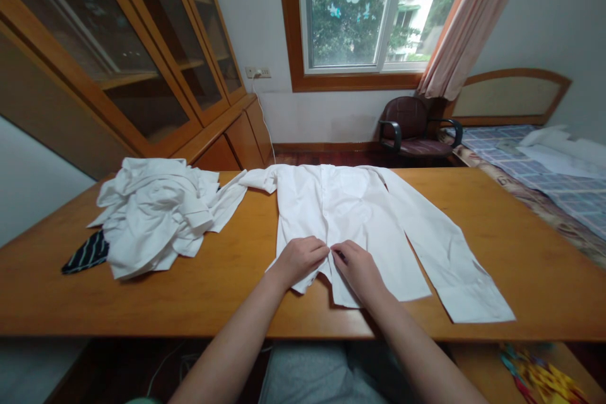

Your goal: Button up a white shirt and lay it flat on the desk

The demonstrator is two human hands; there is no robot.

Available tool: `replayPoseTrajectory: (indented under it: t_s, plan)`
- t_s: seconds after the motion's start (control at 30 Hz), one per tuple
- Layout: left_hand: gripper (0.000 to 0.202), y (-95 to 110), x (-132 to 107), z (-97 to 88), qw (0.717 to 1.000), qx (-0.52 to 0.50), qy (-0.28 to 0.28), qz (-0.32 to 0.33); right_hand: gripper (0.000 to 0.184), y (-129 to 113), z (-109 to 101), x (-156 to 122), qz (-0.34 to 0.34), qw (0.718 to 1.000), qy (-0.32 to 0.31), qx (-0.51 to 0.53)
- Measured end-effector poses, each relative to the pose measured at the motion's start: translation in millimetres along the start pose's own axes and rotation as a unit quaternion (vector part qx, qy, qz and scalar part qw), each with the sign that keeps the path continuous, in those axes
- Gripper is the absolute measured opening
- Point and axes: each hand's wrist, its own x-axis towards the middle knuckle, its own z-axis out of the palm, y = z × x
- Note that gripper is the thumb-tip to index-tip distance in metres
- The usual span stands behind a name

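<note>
A white long-sleeved shirt lies spread flat on the wooden table, collar away from me and one sleeve stretched toward the right front. My left hand and my right hand meet at the shirt's front opening near the hem. Both hands are closed in a pinch on the two edges of the placket.
A heap of crumpled white shirts sits at the table's left, with a dark striped cloth poking out beside it. Beyond the table stand a wooden glass-door cabinet, a dark armchair under the window and a bed at right.
</note>
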Motion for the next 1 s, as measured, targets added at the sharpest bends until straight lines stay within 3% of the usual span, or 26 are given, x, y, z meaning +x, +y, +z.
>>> replayPoseTrajectory:
  t_s: [0.13,0.37,0.63,1.0]
  plan:
    - [0.017,-1.1,-0.6,0.4,1.000,-0.010,-0.003,-0.005,0.015,1.4,-1.7,2.3,-0.042,0.992,-0.027,-0.115]
    - [0.021,-1.3,-0.7,-0.6,0.999,-0.034,-0.006,-0.020,0.015,14.5,-12.7,14.4,-0.181,0.949,-0.084,-0.246]
    - [0.021,-1.3,-2.1,0.1,0.998,-0.056,-0.010,-0.031,0.019,25.7,-13.3,19.4,-0.285,0.923,-0.049,-0.254]
    - [0.019,-1.8,-2.9,1.0,0.997,-0.072,0.009,-0.025,0.019,30.3,-14.9,19.6,-0.313,0.920,-0.030,-0.235]
